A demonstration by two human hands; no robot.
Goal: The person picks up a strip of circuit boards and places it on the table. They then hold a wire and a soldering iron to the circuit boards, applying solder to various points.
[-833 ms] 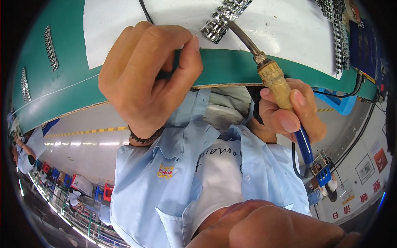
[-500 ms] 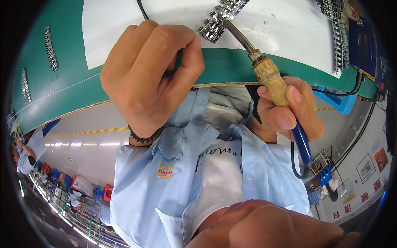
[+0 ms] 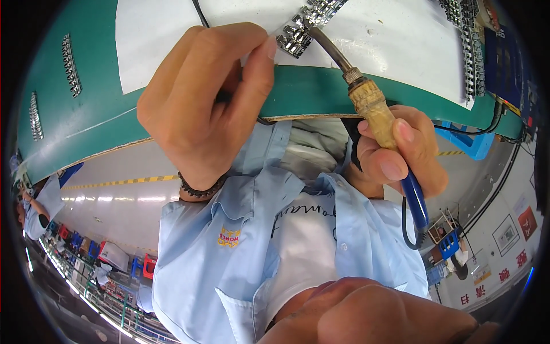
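My right hand (image 3: pixel 404 152) grips a soldering iron (image 3: pixel 375 109) with a yellowed, wrapped collar and a blue handle. Its tip rests at a strip of small shiny metal parts (image 3: pixel 295 39) on the white sheet. Thumb and forefinger of my left hand (image 3: pixel 203 103) are pinched together, just left of that strip and apart from it. A thin, pale solder wire (image 3: pixel 103 118) runs over the green mat toward the left hand; its end at the fingertips is hardly visible.
A white sheet (image 3: pixel 154 63) covers part of the green mat (image 3: pixel 97 114). Two more metal strips (image 3: pixel 71 66) lie at left, and several parts (image 3: pixel 470 57) line the sheet's right edge. A dark blue box (image 3: pixel 504 71) with cables stands far right. A co-worker (image 3: pixel 43 206) is at far left.
My left hand has drawn back slightly to the left, its pinched fingertips farther from the metal strip. The soldering iron has barely shifted, its tip still at the strip.
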